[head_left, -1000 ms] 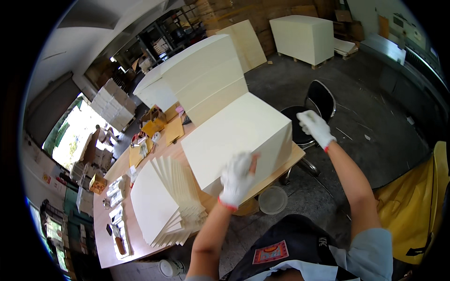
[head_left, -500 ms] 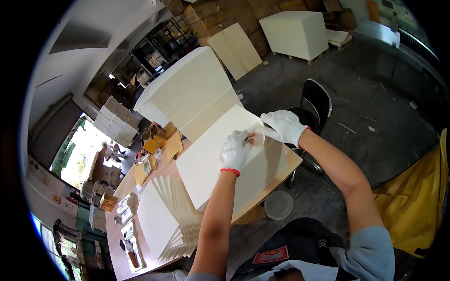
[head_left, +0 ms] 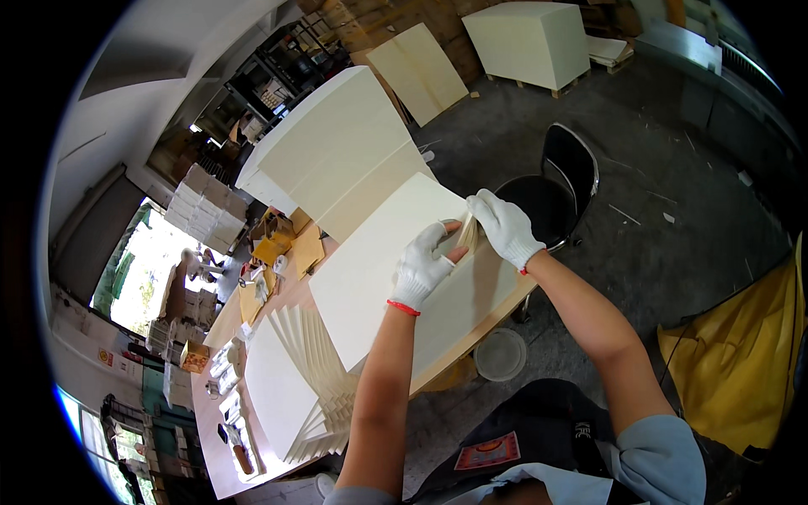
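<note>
A stack of large white paper sheets (head_left: 379, 252) lies across the table, its right end lifted and bent so the sheet edges show as fine layers. My right hand (head_left: 505, 229), in a white knit glove with a red cuff, is closed over that raised end. Just left of it is my left hand (head_left: 422, 268), gloved alike with bare thumb and fingertip showing. Its thumb and forefinger are spread beside the layered edges. Whether they touch the paper is hard to see. Nearer on the left, another pile of white sheets (head_left: 282, 379) is fanned out in steps.
The wooden table (head_left: 215, 459) also bears a brown-handled tool (head_left: 241, 459) and yellow-brown paper pieces (head_left: 309, 251). Beyond stands a tall block of pale sheets (head_left: 337, 143). A black chair (head_left: 539, 202) is to the right; a round translucent tub (head_left: 500, 354) sits below the table edge.
My right hand has shifted left and closed over the sheets' end, which now shows as bunched layers. My left thumb and forefinger have spread apart. The whole view has shifted slightly.
</note>
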Demonstrator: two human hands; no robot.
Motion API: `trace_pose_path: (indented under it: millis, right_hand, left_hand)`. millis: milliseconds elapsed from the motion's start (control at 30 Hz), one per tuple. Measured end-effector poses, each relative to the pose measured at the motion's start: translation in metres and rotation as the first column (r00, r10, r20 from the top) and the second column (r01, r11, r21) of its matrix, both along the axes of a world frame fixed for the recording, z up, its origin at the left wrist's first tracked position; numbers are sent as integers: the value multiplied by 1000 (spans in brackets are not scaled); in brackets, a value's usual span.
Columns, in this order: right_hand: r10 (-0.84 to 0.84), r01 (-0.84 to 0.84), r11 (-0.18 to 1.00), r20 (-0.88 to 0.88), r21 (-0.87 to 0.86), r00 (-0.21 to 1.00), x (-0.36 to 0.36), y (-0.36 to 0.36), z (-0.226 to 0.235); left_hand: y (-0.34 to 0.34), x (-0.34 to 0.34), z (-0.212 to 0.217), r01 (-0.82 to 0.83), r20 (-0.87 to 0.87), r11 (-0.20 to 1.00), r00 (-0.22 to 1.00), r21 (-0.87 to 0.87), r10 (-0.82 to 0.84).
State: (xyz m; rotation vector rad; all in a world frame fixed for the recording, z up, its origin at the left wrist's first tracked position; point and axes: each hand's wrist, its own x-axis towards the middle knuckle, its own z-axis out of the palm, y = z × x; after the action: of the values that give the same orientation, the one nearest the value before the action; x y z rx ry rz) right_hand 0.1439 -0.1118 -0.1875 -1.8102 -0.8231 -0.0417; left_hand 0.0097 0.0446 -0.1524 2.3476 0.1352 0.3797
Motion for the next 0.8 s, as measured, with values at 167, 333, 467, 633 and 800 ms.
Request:
trace_pose_path:
  millis: [167,333,467,633,800]
  right_hand:
    - [-30,28,999,58,35,998,0,4,-5]
    - [-53,56,998,80,-26,995,0,3,-5]
    - [-103,107,994,120,-28,987,5,8,-14]
    - [-108,110,994,117,-13,987,3,10,-16]
    - [-96,97,995,117,-9,988,2,6,-14]
  left_hand:
    - [6,3,-7,9,63,999,998,-33,-7]
    - [-7,-3,3,-85,149,996,986,19,81]
    - [-11,-4,10,-65,-7,989,998,136,67]
    - [-11,-4,8,-99,-26,985,994,139,104]
    - [-9,-3,5,-89,-18,990,996,108,91]
